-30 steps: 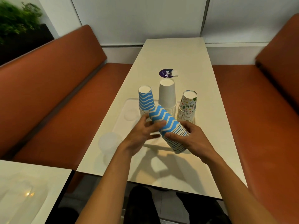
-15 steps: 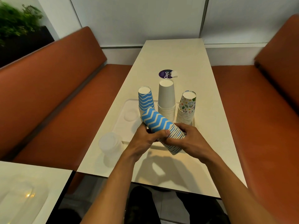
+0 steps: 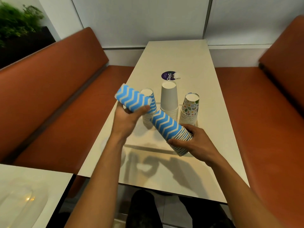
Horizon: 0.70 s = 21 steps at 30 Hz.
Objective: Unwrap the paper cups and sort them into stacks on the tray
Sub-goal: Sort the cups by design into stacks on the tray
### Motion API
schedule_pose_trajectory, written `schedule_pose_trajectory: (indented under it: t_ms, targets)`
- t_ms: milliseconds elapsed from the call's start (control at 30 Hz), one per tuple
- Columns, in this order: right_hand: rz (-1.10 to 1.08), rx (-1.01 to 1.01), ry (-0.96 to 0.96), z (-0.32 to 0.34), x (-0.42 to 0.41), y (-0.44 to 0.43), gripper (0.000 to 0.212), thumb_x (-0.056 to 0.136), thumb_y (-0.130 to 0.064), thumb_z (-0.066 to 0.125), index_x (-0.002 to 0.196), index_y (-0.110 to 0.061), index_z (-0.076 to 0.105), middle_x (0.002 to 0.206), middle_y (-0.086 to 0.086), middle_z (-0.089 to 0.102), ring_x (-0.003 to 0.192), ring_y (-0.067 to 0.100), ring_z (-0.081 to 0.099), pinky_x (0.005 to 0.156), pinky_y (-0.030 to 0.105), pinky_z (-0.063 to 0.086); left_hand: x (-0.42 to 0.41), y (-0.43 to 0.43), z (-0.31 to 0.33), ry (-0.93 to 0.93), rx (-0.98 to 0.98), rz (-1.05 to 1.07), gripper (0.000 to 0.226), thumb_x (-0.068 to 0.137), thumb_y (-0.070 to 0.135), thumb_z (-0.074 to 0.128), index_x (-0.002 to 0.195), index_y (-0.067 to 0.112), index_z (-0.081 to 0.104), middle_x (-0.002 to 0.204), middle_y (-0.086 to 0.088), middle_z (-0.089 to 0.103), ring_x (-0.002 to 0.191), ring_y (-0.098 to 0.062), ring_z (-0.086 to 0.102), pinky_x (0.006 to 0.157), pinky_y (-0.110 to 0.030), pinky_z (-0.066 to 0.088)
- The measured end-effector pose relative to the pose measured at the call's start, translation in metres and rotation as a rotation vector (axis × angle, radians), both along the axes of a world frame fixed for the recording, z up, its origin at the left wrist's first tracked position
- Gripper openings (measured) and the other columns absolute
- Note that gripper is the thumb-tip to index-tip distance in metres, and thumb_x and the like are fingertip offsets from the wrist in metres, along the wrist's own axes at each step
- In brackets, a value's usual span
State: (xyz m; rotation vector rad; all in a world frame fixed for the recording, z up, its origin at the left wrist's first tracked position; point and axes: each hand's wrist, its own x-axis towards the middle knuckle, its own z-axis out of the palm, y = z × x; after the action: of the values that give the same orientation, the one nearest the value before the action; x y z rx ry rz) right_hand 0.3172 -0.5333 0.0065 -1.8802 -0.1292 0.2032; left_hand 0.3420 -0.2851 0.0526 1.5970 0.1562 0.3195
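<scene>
One tray (image 3: pixel 148 146) (barely visible), left hand (image 3: pixel 126 119) blurred

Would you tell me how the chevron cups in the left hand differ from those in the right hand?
The left hand holds a short chevron piece with no rims showing; the right hand holds a longer chevron stack ending in many nested rims. The short chevron piece is raised in front of the standing chevron stack; the longer chevron stack sits lower, over the tray's near edge. Both are blue-and-white and tilted.
</scene>
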Motion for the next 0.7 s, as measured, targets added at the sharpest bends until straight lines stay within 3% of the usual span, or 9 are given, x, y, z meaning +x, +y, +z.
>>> schedule_pose_trajectory:
  t_ms: [100,233,433,700]
  targets:
    - [-0.001,0.007,0.017,-0.002,0.001,-0.002,0.056,0.066,-0.04,0.096,0.116,-0.029,0.072,0.102,-0.007,0.076,0.093,0.011,0.072,0.089,0.041,0.062,0.029,0.011,0.015,-0.082,0.15,0.102,0.078,0.067,0.032,0.096,0.13,0.012,0.055,0.116,-0.002,0.076,0.103,-0.017,0.075,0.09,-0.039,0.061]
    - [-0.002,0.019,0.022,-0.003,0.001,-0.001,0.057,0.066,-0.041,0.095,0.117,-0.029,0.072,0.103,-0.008,0.076,0.094,0.011,0.072,0.089,0.04,0.062,0.058,0.006,0.022,-0.059,0.372,0.139,0.08,0.067,0.037,0.095,0.131,0.024,0.048,0.113,0.016,0.069,0.102,-0.005,0.071,0.091,-0.033,0.06]
    - [-0.003,0.018,0.028,-0.003,0.003,-0.002,0.056,0.066,-0.043,0.095,0.116,-0.03,0.073,0.101,-0.01,0.076,0.092,0.008,0.072,0.088,0.037,0.062,0.086,-0.004,-0.005,0.06,0.554,0.078,0.088,0.07,0.036,0.094,0.139,0.017,0.042,0.131,-0.002,0.067,0.113,-0.021,0.067,0.096,-0.042,0.057]
    - [-0.002,0.022,0.044,-0.006,0.001,-0.005,0.052,0.068,-0.038,0.095,0.115,-0.03,0.073,0.099,-0.011,0.076,0.088,0.004,0.071,0.082,0.027,0.061,0.089,-0.01,-0.047,0.225,0.605,-0.009,0.089,0.072,0.035,0.092,0.141,0.021,0.037,0.131,-0.005,0.066,0.116,-0.03,0.066,0.098,-0.048,0.056]
